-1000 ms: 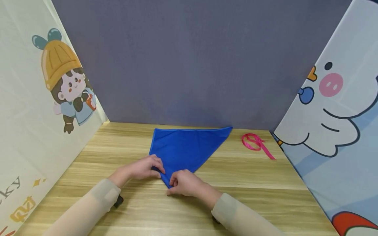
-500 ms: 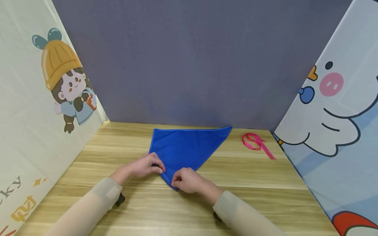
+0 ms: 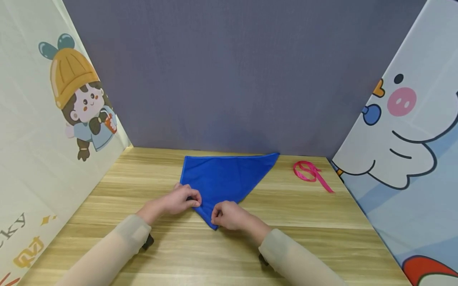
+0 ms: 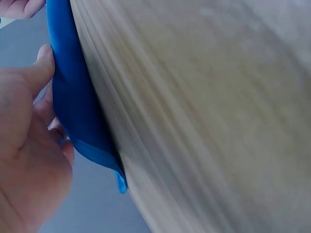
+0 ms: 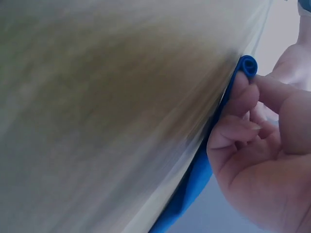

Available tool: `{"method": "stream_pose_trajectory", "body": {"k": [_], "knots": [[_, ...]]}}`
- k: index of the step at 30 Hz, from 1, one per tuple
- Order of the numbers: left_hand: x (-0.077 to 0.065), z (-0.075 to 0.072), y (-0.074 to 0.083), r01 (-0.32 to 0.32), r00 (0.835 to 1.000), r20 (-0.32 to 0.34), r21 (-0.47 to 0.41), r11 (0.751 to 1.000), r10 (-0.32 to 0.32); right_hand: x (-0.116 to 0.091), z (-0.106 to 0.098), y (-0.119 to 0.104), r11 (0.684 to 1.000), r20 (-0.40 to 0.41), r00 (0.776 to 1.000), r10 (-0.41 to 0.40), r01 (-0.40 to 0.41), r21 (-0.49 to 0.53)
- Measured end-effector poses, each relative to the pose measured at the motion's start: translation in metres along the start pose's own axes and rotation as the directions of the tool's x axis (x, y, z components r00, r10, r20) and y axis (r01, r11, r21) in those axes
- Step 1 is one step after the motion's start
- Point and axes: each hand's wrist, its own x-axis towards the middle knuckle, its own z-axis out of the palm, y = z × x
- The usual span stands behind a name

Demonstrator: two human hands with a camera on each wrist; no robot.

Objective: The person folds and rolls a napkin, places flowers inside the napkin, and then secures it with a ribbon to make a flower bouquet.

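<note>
A person's left grip pinches the near left edge of a blue cloth spread on a wood-grain counter, while the right grip, to its right and slightly nearer the person, is clenched on the same cloth by its near corner. Seen from the right wrist, the edge held there winds into a tight coil. The rest of the cloth lies beyond both grips, its far edge close to a gray backdrop and tapering to a point beyond and to the right of the right grip. Farther right of that grip, a looped pink ribbon lies apart from the cloth. Pale sleeves trail back from both grips. A printed figure in a yellow hat appears left of the left grip, a white cartoon bird right of the right.
</note>
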Motion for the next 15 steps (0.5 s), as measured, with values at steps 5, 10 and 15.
{"method": "stream_pose_trajectory", "body": {"k": [5, 10, 15], "knots": [[-0.0002, 0.0004, 0.0036, -0.03, 1.0, -0.009, 0.086, 0.996, 0.03, -0.0024, -0.002, -0.0001, 0.986, -0.031, 0.995, -0.096, 0.091, -0.137], [-0.0005, 0.0005, 0.0054, -0.042, 0.999, -0.026, 0.121, 0.992, 0.046, -0.0031, -0.004, 0.0002, 0.94, -0.025, 0.975, -0.219, 0.204, -0.274], [-0.0001, -0.0003, 0.0069, -0.071, 0.997, -0.024, 0.113, 0.991, 0.074, -0.0008, -0.0073, 0.0045, 0.906, 0.03, 0.964, -0.263, 0.258, -0.336]]}}
